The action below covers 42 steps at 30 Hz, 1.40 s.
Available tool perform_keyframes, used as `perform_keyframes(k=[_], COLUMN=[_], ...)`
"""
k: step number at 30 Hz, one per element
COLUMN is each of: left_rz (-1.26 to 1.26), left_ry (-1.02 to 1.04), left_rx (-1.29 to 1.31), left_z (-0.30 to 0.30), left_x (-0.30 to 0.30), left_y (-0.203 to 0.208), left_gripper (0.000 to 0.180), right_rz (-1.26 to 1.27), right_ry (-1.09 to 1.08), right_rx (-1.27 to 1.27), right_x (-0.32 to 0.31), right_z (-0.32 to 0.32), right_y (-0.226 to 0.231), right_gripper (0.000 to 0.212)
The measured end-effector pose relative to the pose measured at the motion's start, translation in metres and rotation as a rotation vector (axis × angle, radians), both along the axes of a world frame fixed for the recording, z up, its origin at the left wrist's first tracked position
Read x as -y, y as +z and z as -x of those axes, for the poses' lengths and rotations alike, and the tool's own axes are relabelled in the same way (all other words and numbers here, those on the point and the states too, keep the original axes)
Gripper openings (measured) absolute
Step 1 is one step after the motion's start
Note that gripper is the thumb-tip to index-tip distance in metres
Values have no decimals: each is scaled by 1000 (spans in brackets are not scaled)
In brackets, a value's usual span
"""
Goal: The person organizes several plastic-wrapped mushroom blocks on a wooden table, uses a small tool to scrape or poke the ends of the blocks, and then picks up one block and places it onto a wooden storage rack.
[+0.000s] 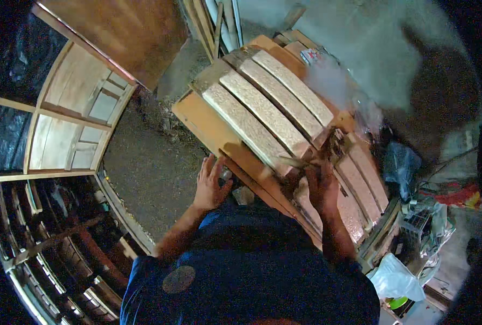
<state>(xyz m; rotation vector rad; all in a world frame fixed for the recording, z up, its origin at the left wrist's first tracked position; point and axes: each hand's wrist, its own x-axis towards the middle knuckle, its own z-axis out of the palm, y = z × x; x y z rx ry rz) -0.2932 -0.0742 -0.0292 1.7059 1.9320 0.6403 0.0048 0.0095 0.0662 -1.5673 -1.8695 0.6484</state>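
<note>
Long pale slabs (260, 111) with a rough surface lie side by side on a tan board (211, 119) in front of me, with dark gaps between them. My left hand (211, 187) is beside the board's near left edge, open with its fingers spread and holding nothing that I can see. Over the near ends of the slabs is my right hand (323, 187), its fingers bent and partly in shadow. A thin, pale, stick-like piece (292, 161) shows at its fingertips; its kind is unclear. Dark brown scraps (335, 142) lie just beyond that hand.
More pinkish slabs (362, 181) continue to the right. A wooden frame with pale panels (70, 114) stands at the left, above dark slatted racks (62, 254). Plastic bags (397, 279) and a crate (414, 222) sit at the lower right. Poles (227, 27) lean at the back.
</note>
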Motion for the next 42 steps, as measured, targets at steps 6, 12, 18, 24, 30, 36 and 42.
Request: perform_keyframes(k=[6, 12, 18, 24, 30, 36, 42], left_rz=[41, 75, 57, 8, 41, 12, 62], left_ry=[34, 46, 36, 52, 111, 162, 243], left_rx=[20, -26, -35, -39, -54, -40, 3], left_z=[-11, -7, -2, 4, 8, 22, 34], left_x=[7, 14, 17, 19, 26, 37, 40], left_y=[0, -2, -4, -6, -4, -10, -8], left_gripper=[81, 82, 82, 84, 82, 82, 82], right_rz=[-101, -35, -29, -52, -408, -257, -325], right_ry=[-23, -71, -198, -146, 87, 110, 93], right_rx=[-16, -9, 84, 96, 102, 71, 18], right_x=[3, 10, -14, -37, -67, -93, -115], right_z=[-20, -35, -43, -19, 7, 45, 81], right_y=[-7, 0, -5, -7, -21, -7, -8], right_gripper=[19, 13, 18, 25, 26, 27, 24])
